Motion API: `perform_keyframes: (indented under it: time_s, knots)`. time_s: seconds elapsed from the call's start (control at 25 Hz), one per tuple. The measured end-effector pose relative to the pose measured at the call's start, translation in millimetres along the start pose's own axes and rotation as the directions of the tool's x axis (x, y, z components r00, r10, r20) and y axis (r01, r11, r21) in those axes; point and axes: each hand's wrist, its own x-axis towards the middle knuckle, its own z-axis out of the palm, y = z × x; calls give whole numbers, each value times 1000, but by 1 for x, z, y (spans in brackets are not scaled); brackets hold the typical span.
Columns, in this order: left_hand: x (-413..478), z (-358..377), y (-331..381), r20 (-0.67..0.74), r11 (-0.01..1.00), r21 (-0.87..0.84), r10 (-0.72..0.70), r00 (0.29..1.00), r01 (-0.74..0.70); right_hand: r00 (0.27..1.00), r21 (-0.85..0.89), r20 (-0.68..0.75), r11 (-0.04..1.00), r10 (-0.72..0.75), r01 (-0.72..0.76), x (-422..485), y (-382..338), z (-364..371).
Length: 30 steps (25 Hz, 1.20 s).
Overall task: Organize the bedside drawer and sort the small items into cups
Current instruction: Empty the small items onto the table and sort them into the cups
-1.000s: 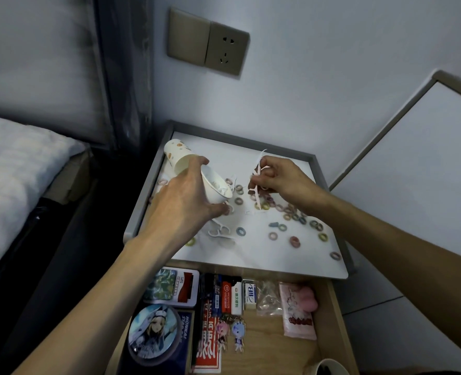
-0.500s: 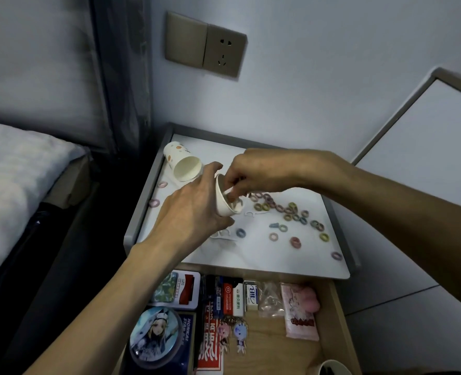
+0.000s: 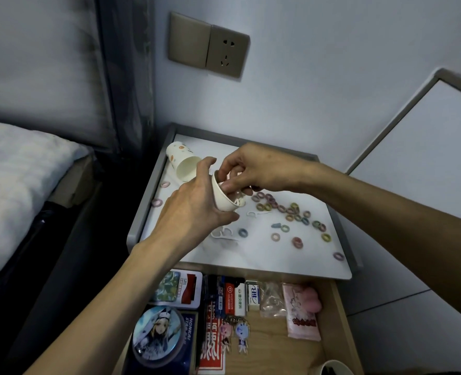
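My left hand [image 3: 194,209] has its fingers wrapped round the tilted paper cup [image 3: 222,201] at frame centre. My right hand [image 3: 253,169] dips curled fingers into its mouth — whether they pinch anything I cannot tell. A few floss picks [image 3: 256,213] and many hair ties [image 3: 291,209] are left on the desk [image 3: 251,255], and the second cup [image 3: 182,165] lies on its side, looking empty. A raised rim runs along the left and back, with the open drawer [image 3: 272,345] below — free room is to the right.

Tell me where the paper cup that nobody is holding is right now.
In the head view, the spotted cup lies on its side at the back left corner of the nightstand top, just behind the left hand gripping the other cup.
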Motion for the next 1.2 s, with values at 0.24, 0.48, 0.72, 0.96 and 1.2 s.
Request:
perform_keyframes:
  time_s: [0.24,0.48,0.72,0.96,1.2]
  knots:
    - [3,-1,-1,-16,999,11,-37,999,37,1000,177,7,984,-9,8,4,10,-5]
    - [4,1,-1,-42,999,-2,-33,999,32,975,182,-211,977,-68,107,6,18,7]
    - [6,-20,-11,-222,976,-52,-218,950,212,939,-210,-329,961,102,-177,10,100,41]
    - [5,-24,-13,-228,972,-52,-234,945,228,888,-332,-405,869,220,-366,4,145,70]
    - [5,-25,-13,-228,973,-45,-230,946,225,844,-237,-477,889,246,-393,5,150,71]
